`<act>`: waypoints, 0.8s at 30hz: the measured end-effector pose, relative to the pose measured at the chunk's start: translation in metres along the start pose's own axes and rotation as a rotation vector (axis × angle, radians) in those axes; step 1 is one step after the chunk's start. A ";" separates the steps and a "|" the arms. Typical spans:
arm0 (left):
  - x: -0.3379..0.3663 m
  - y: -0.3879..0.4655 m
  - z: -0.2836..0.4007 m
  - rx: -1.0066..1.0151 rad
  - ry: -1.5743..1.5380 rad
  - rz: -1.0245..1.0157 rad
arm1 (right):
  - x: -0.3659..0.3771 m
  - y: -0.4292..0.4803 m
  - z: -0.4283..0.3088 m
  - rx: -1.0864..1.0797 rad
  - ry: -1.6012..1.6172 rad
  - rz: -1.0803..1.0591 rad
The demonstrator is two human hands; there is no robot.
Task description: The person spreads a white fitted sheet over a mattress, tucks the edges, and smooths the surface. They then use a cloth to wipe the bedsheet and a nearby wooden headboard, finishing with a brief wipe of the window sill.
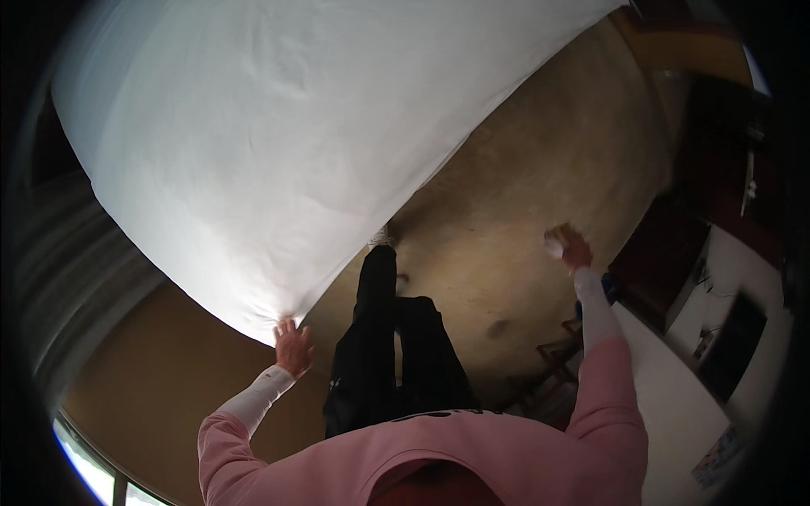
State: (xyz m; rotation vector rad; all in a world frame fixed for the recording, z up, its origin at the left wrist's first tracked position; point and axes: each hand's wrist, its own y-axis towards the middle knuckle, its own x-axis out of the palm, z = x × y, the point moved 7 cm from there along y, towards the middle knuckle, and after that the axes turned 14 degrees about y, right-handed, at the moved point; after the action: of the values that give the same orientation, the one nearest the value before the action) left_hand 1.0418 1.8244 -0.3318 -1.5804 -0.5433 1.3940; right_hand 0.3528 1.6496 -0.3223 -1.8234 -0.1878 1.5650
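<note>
A bed covered by a smooth white sheet [266, 145] fills the upper left of the head view. My left hand [293, 347] touches the sheet's near corner, its fingers spread over the edge; whether it grips any cloth cannot be told. Off to the right, over the floor and apart from the bed, my right hand [576, 250] is closed on a small blurred object [557, 238], pale with a yellowish-brown part. What that object is does not show clearly.
Brown floor [500, 209] lies between the bed and dark red furniture [658, 259] at the right. A wooden chair [554, 364] stands near my right arm. Grey curtains [82, 272] hang at the left beside a brown wall. A black screen [733, 346] is by the white wall at the right.
</note>
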 end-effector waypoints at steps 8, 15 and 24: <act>-0.133 0.173 0.140 -0.205 -2.692 0.037 | -0.075 -0.086 -0.238 -0.754 0.409 0.069; -0.139 0.206 0.143 -0.505 -2.940 0.666 | -0.061 -0.096 -0.570 -1.618 0.318 0.155; -0.136 0.194 0.138 -0.859 -2.662 1.037 | -0.176 0.180 -0.414 -1.406 0.323 0.147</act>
State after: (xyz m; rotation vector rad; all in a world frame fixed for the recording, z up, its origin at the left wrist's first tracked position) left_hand 0.8306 1.6709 -0.4145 -0.5794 0.8800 -1.6974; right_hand 0.6245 1.2505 -0.2835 -3.1278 -1.2608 1.1972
